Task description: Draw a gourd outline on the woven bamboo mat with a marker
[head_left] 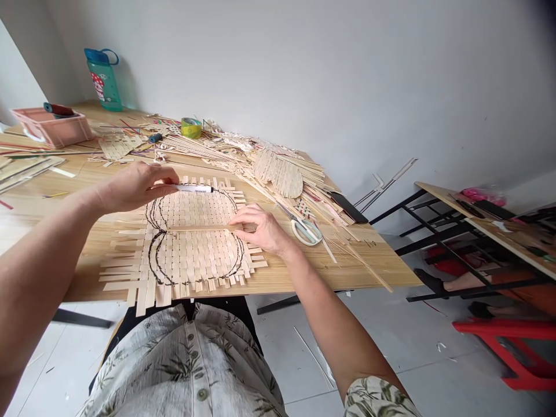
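A flat mat woven from pale bamboo strips (195, 255) lies at the table's front edge, loose strip ends sticking out all round. Black outlines with two rounded lobes are drawn on it. My left hand (141, 184), above the mat's far left part, pinches one end of a white marker (195, 189) that points right, its dark end outward. Across the middle of the mat runs a narrow bamboo strip (197, 229). My right hand (258, 227) has its thumb and fingers closed on that strip's right end.
Scissors (306, 231) lie right of the mat, near an oval woven piece (278, 172) and piled strips. Behind are yellow-green tape (191, 128), a pink basket (58, 130) and a teal bottle (104, 81). At right, another person's leg (464, 282) shows beside a red stool (499, 336).
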### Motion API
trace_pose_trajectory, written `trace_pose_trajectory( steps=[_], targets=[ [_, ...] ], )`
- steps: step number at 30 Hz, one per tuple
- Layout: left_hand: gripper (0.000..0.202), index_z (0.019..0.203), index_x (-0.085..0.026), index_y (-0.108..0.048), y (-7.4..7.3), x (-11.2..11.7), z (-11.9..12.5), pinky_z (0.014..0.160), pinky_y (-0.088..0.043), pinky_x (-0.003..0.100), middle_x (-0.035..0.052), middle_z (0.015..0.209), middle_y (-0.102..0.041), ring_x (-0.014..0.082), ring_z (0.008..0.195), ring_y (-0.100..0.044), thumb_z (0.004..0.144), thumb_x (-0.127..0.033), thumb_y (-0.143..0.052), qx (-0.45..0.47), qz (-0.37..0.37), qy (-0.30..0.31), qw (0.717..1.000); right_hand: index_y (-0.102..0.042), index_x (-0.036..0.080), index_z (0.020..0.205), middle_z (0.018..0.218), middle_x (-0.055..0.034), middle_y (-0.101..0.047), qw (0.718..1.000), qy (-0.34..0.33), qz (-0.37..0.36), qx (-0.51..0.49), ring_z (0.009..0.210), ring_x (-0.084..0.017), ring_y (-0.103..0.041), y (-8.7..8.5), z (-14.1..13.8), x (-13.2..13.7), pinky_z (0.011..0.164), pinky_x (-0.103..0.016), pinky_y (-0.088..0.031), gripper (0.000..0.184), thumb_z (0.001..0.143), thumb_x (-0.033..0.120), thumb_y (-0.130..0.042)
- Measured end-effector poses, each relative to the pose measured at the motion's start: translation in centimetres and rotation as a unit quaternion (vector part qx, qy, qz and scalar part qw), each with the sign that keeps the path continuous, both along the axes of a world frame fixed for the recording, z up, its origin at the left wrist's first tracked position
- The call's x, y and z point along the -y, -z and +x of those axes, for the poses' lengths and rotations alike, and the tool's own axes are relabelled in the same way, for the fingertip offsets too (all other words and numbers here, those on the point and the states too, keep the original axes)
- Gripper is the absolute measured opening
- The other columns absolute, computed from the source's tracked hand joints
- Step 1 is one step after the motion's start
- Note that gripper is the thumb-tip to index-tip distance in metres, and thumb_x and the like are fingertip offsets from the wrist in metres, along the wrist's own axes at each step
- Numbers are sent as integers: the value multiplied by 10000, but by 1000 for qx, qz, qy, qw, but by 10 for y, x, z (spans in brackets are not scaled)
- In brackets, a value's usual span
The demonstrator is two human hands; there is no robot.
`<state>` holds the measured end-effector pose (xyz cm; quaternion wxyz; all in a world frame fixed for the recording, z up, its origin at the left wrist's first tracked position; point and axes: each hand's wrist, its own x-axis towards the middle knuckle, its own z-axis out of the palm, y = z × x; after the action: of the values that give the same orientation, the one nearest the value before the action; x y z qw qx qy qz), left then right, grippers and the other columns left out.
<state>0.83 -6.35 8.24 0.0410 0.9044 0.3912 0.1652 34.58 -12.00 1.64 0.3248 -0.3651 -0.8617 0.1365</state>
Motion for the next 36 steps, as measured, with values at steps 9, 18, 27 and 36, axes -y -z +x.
trace_pose_trajectory(
  steps=[9, 18, 27, 36],
  targets=[
    [498, 1080, -192, -667, -4, 4, 4, 807, -422, 337, 69, 975, -710, 189, 814, -601, 968, -578, -375, 2, -15, -19, 1000, -813, 271, 972, 1012, -23, -799, 999, -21, -23, -15, 1101, -212, -661, -6, 8, -3, 1039, -414, -524, 140, 921, 148, -773],
    [498, 1030, -305, -676, -7, 9, 9, 793, -427, 384, 15, 910, -694, 204, 775, -586, 908, -653, -342, 19, -16, -36, 999, -825, 297, 976, 1015, -21, -808, 998, -30, -46, -23, 1112, -215, -679, -4, 19, -8, 1036, -436, -540, 143, 934, 178, -758],
    [435, 1000, -234, -659, -3, 0, -5, 736, -421, 291, 50, 930, -754, 209, 767, -660, 962, -567, -381, 34, -8, -28, 999, -805, 223, 923, 1030, -45, -820, 986, 164, -1, -28, 1040, -206, -739, -13, 37, -18, 1007, -362, -539, 52, 906, 182, -777],
    [379, 1013, -293, -647, 10, -10, -15, 726, -432, 285, -7, 891, -755, 214, 757, -675, 995, -553, -370, 60, 7, -42, 997, -750, 157, 947, 1040, -66, -790, 920, 391, -22, 34, 1009, -217, -737, 0, 76, -40, 968, -426, -578, 78, 969, 228, -724]
  ],
)
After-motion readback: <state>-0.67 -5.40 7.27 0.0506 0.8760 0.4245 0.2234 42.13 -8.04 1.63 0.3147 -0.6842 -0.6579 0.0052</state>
